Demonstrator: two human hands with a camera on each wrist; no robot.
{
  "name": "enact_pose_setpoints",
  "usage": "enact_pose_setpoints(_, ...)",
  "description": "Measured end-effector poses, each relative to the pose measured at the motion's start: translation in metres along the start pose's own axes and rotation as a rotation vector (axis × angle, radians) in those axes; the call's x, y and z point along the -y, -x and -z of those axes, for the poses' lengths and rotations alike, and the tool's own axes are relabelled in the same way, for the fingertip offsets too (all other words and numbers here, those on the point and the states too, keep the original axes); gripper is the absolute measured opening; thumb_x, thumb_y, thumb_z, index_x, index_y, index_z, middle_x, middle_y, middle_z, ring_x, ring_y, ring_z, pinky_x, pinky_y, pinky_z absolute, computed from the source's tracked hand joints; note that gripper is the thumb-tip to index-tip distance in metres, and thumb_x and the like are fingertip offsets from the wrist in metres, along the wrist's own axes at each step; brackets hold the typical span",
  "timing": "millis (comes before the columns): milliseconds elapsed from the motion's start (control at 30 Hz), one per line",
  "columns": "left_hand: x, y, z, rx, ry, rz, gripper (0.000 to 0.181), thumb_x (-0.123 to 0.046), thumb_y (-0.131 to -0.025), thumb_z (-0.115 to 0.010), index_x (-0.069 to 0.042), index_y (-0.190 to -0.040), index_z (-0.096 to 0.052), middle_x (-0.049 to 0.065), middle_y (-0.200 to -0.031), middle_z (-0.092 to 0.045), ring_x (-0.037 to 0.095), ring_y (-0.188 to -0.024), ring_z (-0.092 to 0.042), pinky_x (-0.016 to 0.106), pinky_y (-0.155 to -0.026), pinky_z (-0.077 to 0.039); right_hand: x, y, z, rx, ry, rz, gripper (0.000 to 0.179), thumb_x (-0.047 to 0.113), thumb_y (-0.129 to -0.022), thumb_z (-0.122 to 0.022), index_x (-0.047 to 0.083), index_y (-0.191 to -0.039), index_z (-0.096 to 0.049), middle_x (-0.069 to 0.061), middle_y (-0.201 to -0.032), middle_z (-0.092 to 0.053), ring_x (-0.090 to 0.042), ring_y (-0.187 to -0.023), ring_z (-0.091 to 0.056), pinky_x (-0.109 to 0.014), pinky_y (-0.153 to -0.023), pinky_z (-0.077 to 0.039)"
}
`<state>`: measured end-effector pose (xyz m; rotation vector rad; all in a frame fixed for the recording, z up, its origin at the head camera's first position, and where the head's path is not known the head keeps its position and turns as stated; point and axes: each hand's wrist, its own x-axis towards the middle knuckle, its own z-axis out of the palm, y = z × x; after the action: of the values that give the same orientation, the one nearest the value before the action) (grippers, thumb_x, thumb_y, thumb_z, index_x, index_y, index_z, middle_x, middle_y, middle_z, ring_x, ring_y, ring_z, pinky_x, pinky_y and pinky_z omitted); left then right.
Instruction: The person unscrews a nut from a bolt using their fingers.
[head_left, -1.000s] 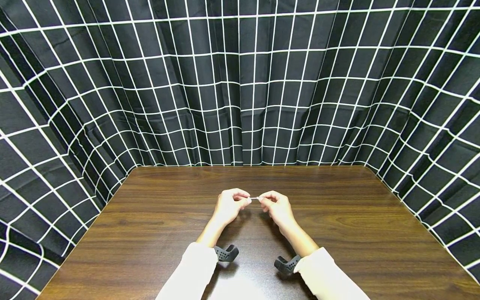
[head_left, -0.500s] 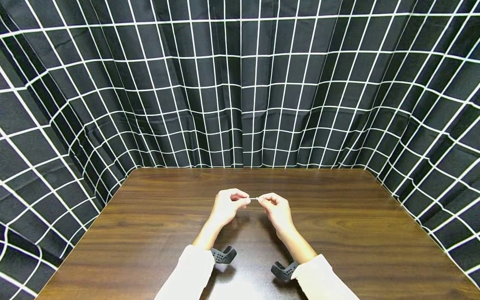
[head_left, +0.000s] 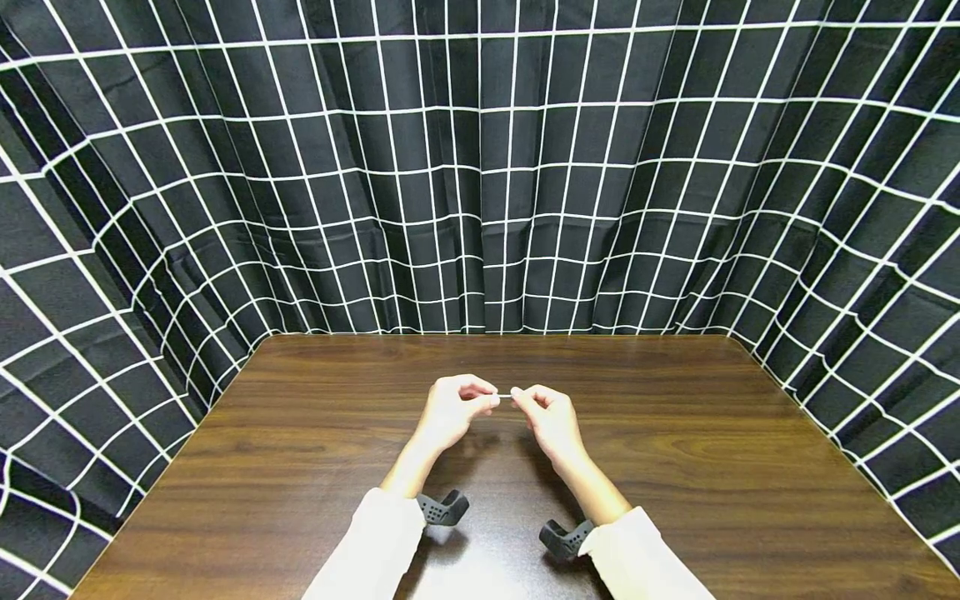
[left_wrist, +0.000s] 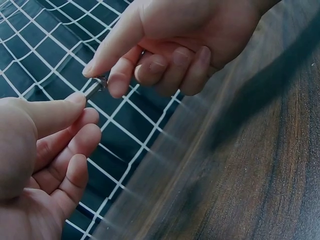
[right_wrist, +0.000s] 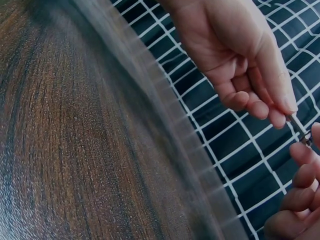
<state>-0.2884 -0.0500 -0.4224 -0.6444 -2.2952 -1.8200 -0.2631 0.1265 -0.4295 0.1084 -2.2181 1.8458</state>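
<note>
Desk (head_left: 300, 433) is brown woodgrain, darker streaks running mostly left to right in head view. Takes up lower part of frame, far edge pretty straight just below middle, corners rounded, sides flaring toward bottom corners. Kinda glossy, glares white at bottom centre, soft shadows lying nearby.

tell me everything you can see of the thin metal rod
The thin metal rod looks grey and shiny, straight, with a wider end. It is held above the table, running side to side in the head view. The left hand pinches its narrow end, hiding the tip; the right hand pinches the wider end between thumb and finger.
</note>
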Motion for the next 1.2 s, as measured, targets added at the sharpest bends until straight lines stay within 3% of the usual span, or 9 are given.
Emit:
enact_pose_setpoints(133, -0.004, 0.001, 0.002, 0.004, -0.013, 0.017, 0.011, -0.009, -0.082, -0.077, -0.004, -0.091, -0.072, 0.006, -0.082, -0.073, 0.018, -0.068, -0.07, 0.035, -0.067, -0.056, 0.002, 0.0, -0.001, -0.004, -0.018, 0.006, 0.028, 0.018, -0.091, -0.069, -0.008, -0.082, -0.066, 0.004, -0.052, -0.042, -0.009, -0.05, -0.038, -0.022, -0.047, -0.028)
enact_pose_setpoints(300, -0.007, 0.001, 0.003, 0.02, -0.002, -0.002, 0.011, -0.008, -0.083, -0.075, -0.002, -0.092, -0.072, 0.008, -0.082, -0.073, 0.02, -0.068, -0.071, 0.043, -0.07, -0.056, 0.002, 0.0, -0.001, -0.023, -0.015, 0.015, 0.024, 0.017, -0.089, -0.07, -0.005, -0.079, -0.066, 0.003, -0.052, -0.043, -0.01, -0.05, -0.038, -0.023, -0.048, -0.028)
enact_pose_setpoints(533, -0.006, 0.002, 0.006, 0.007, -0.046, 0.004, 0.012, -0.009, -0.082, -0.076, -0.003, -0.091, -0.072, 0.007, -0.08, -0.073, 0.017, -0.067, -0.07, 0.028, -0.063, -0.053, 0.004, 0.0, -0.002, 0.003, -0.052, 0.017, 0.017, 0.014, -0.087, -0.072, -0.002, -0.084, -0.069, 0.004, -0.053, -0.044, -0.009, -0.049, -0.04, -0.023, -0.047, -0.03)
enact_pose_setpoints(867, -0.005, 0.001, 0.003, 0.023, -0.032, -0.015, 0.012, -0.01, -0.083, -0.075, -0.002, -0.092, -0.072, 0.008, -0.081, -0.073, 0.019, -0.068, -0.07, 0.03, -0.064, -0.054, 0.025, 0.011, 0.006, 0.049, -0.083, 0.05, 0.014, -0.001, -0.085, -0.069, -0.01, -0.095, -0.067, 0.004, -0.054, -0.046, -0.006, -0.05, -0.042, -0.021, -0.048, -0.034)
enact_pose_setpoints(1033, -0.033, 0.009, 0.004, 0.017, -0.044, -0.03, 0.01, 0.0, -0.084, -0.072, 0.005, -0.092, -0.07, 0.016, -0.083, -0.072, 0.032, -0.071, -0.07, 0.04, -0.066, -0.055, 0.03, 0.013, 0.006, 0.057, -0.105, 0.095, 0.019, -0.009, -0.082, -0.067, -0.012, -0.1, -0.064, 0.004, -0.055, -0.045, -0.005, -0.048, -0.037, -0.021, -0.047, -0.029)
enact_pose_setpoints(1100, -0.045, 0.013, 0.005, 0.018, -0.056, -0.035, 0.01, 0.002, -0.083, -0.071, 0.007, -0.092, -0.069, 0.019, -0.083, -0.071, 0.036, -0.072, -0.07, 0.038, -0.066, -0.054, 0.035, 0.015, 0.006, 0.061, -0.097, 0.109, 0.024, -0.013, -0.079, -0.066, -0.013, -0.103, -0.062, 0.004, -0.056, -0.044, -0.004, -0.048, -0.035, -0.02, -0.047, -0.028)
enact_pose_setpoints(1200, -0.048, 0.014, 0.006, 0.021, -0.068, -0.036, 0.01, 0.002, -0.083, -0.071, 0.006, -0.092, -0.069, 0.018, -0.083, -0.071, 0.035, -0.072, -0.07, 0.028, -0.062, -0.051, 0.037, 0.016, 0.006, 0.068, -0.078, 0.115, 0.032, -0.014, -0.077, -0.066, -0.013, -0.108, -0.061, 0.005, -0.056, -0.044, -0.003, -0.049, -0.035, -0.019, -0.048, -0.028)
